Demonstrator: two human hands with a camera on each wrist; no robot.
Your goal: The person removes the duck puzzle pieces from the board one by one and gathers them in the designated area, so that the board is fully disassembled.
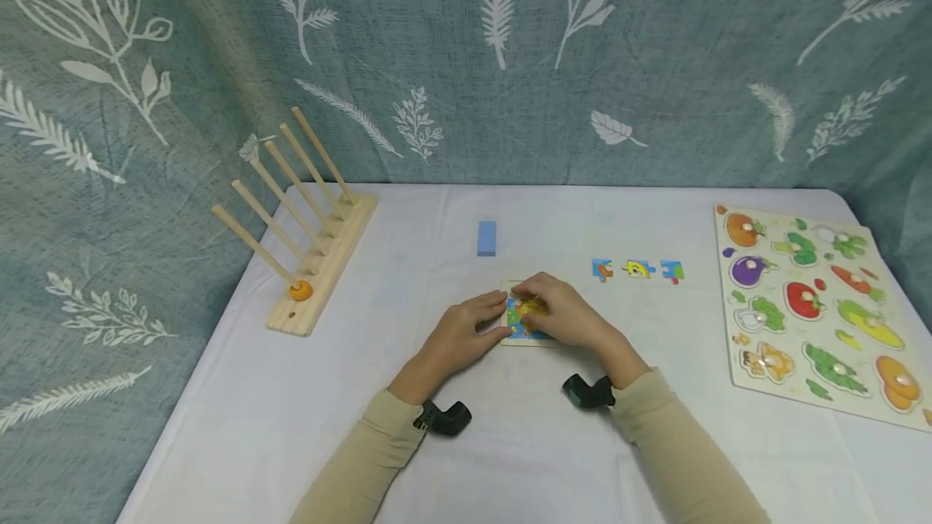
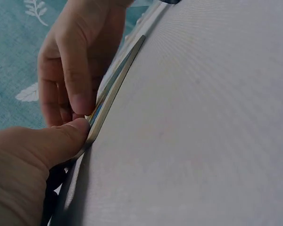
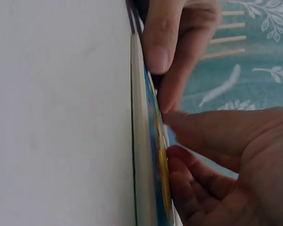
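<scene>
A small jigsaw puzzle in a wooden tray [image 1: 526, 343] lies at the middle of the table, its picture mostly blue, yellow and green. My left hand [image 1: 462, 335] rests along the tray's left edge, thumb at the near corner and fingers fairly straight farther up. Over the picture my right hand [image 1: 564, 310] bends its fingers, with thumb and fingertips at a yellow puzzle piece [image 1: 534, 307]. In the right wrist view, the fingertips of both hands come close together over the tray [image 3: 140, 108]. My right hand hides much of the picture.
Three loose puzzle pieces [image 1: 638, 268] lie in a row to the right. A blue block [image 1: 486, 238] sits behind the tray. At left stands a wooden peg rack [image 1: 331, 265] with an orange bead [image 1: 301, 290]. A vegetable knob-puzzle board [image 1: 786, 346] lies at far right.
</scene>
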